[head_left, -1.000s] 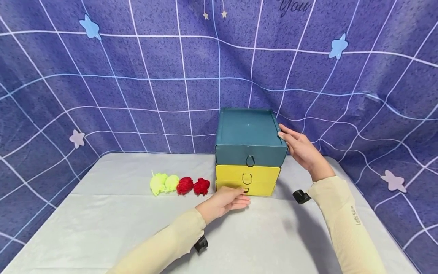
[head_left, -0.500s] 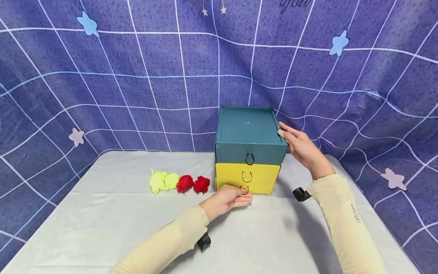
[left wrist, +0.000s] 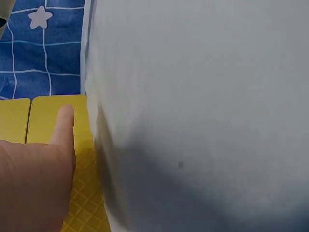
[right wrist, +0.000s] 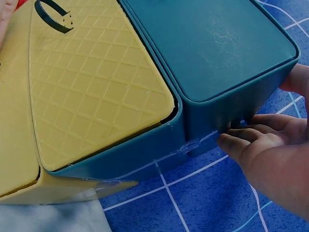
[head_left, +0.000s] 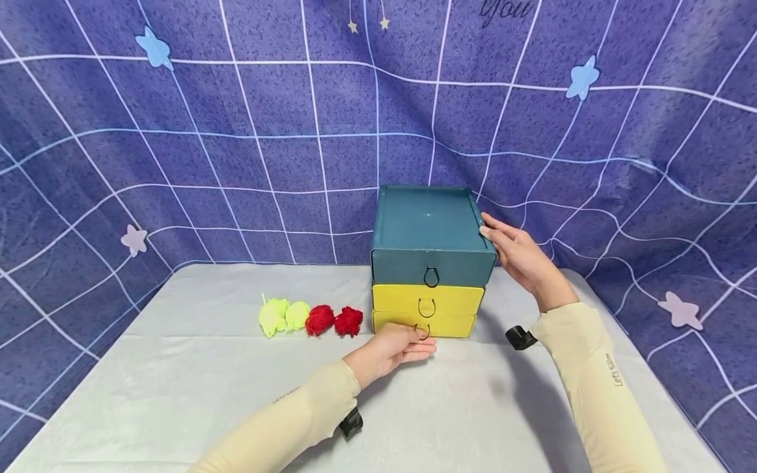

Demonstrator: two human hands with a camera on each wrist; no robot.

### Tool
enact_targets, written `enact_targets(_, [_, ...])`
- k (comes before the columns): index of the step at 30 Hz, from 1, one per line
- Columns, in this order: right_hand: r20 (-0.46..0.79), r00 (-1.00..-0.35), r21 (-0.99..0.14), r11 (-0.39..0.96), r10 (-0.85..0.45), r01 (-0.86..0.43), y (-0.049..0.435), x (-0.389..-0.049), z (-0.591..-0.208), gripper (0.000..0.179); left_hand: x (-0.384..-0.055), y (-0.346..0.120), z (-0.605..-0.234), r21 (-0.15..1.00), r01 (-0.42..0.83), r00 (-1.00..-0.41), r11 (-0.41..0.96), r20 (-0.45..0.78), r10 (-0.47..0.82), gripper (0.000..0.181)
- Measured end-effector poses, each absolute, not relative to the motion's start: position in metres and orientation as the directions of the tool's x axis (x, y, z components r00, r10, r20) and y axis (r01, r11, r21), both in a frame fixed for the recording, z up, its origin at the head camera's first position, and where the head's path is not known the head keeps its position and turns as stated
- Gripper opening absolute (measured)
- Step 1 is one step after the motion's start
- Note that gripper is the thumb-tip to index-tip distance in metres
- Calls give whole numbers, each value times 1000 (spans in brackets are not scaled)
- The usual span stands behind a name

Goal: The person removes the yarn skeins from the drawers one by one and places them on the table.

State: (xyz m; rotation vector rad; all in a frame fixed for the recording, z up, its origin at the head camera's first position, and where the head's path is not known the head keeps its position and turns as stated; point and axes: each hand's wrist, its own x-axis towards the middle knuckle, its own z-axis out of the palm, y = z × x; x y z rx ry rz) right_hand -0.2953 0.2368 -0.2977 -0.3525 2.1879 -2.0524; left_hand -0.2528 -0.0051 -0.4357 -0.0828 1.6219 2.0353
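A drawer stack stands at the table's middle right: a teal drawer unit (head_left: 432,266) on top and two yellow drawer fronts (head_left: 396,299) below. All fronts look pushed in. My left hand (head_left: 390,348) is at the lowest yellow drawer, thumb right at its black loop handle (head_left: 426,337), other fingers straight out below. The left wrist view shows one straight digit (left wrist: 65,128) over the yellow front; no handle shows there. My right hand (head_left: 520,259) rests against the teal unit's right side, thumb at the top edge; in the right wrist view its fingers (right wrist: 241,135) touch the teal wall.
Left of the stack, two neon yellow yarn balls (head_left: 274,317) and two red yarn balls (head_left: 320,320) lie in a row on the pale tablecloth (head_left: 207,394). A purple-blue grid curtain (head_left: 266,131) hangs close behind the stack.
My left hand has shifted slightly to the right at the lowest drawer, and more of its loop handle shows. The right hand, stack and yarn balls stay in place.
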Motion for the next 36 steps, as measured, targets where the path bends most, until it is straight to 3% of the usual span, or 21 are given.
enact_targets(36, [56, -969, -997, 42, -241, -69, 237, -294, -298, 68, -188, -23, -437, 887, -462, -785, 10, -415, 460, 22])
